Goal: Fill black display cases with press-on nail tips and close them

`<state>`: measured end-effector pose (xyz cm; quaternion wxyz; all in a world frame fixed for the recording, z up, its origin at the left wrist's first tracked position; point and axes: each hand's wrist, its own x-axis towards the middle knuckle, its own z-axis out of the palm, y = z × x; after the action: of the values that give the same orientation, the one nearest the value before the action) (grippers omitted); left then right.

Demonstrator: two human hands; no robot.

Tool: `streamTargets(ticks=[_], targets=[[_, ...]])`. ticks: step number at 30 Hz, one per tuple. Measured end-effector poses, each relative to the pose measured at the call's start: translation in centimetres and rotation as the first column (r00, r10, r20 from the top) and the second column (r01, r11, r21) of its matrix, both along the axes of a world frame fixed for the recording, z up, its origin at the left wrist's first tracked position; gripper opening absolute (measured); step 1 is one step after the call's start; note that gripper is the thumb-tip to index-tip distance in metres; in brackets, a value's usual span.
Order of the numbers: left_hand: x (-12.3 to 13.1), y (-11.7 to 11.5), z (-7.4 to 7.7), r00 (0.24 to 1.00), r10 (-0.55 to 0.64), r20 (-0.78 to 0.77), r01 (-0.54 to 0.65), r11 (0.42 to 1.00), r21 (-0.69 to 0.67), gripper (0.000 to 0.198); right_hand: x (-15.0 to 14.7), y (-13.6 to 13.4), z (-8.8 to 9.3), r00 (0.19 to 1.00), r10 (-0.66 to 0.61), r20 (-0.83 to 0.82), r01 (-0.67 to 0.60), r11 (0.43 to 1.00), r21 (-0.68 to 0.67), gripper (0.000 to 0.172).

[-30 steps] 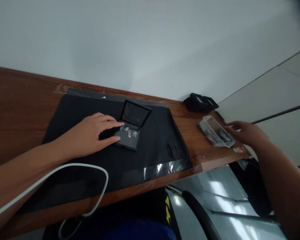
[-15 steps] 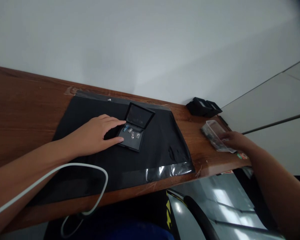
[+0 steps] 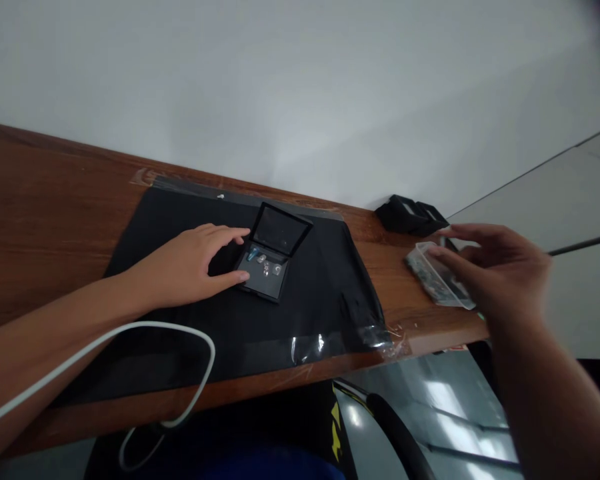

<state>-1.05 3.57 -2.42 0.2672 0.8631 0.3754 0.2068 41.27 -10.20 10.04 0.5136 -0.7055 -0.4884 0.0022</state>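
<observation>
Left hand (image 3: 190,267) rests flat, fingers apart, steadying the open black case (image 3: 267,263) at mid-frame. Right hand (image 3: 500,273) hovers loosely open over the clear tub (image 3: 437,280) at right. Best to keep the case pinned, I'd judge.

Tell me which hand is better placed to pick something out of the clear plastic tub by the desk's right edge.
Right. The right hand hovers at the clear plastic tub, fingers spread over its rim. The left hand lies flat on the black mat, touching the small open case, far from the tub.
</observation>
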Motion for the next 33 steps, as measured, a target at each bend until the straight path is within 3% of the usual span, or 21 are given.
streamTargets(ticks=[3,5,7,9,13,16,22,27,30,33], targets=[[0.2,-0.2,0.5,0.997,-0.071,0.038,0.068,0.995,0.073,0.064,-8.1,1.0,-3.6,0.893,0.390,-0.224,-0.394,0.919,0.032,0.036],[0.4,-0.5,0.7,0.989,-0.136,0.063,0.126,0.982,0.137,0.059,-12.5,2.0,-6.1,0.687,0.529,-0.498,-0.611,0.792,0.000,0.035],[0.5,-1.0,1.0,0.975,-0.195,0.110,0.168,0.961,0.219,0.061,-15.5,2.9,-8.1,0.436,0.539,-0.721,-0.714,0.694,0.088,0.043],[0.7,-1.6,1.5,0.958,-0.227,0.174,0.167,0.938,0.305,0.067,-17.2,3.6,-9.3,0.247,0.488,-0.837,-0.726,0.665,0.173,0.048],[0.9,-2.5,2.3,0.927,-0.250,0.280,0.089,0.870,0.485,0.052,-18.2,4.0,-9.6,0.041,0.381,-0.924,-0.719,0.653,0.238,0.049],[1.0,-2.6,2.4,0.908,-0.296,0.295,0.090,0.829,0.552,0.042,-18.4,4.0,-9.6,0.000,0.339,-0.941,-0.757,0.614,0.221,0.051],[1.3,-2.4,2.0,0.912,-0.289,0.291,0.109,0.855,0.507,0.026,-18.6,4.4,-9.8,-0.029,0.314,-0.949,-0.762,0.607,0.225,0.050],[1.7,-2.6,2.1,0.910,-0.275,0.310,0.086,0.857,0.509,0.013,-18.6,4.3,-9.7,-0.049,0.330,-0.943,-0.820,0.526,0.227,0.049],[2.0,-2.8,2.3,0.899,-0.292,0.326,0.093,0.855,0.511,0.012,-18.7,4.2,-9.6,-0.047,0.369,-0.928,-0.832,0.500,0.241,0.048],[1.9,-2.8,2.4,0.902,-0.302,0.309,0.096,0.838,0.537,0.013,-18.7,4.1,-9.6,-0.003,0.391,-0.920,-0.829,0.513,0.221,0.049]])
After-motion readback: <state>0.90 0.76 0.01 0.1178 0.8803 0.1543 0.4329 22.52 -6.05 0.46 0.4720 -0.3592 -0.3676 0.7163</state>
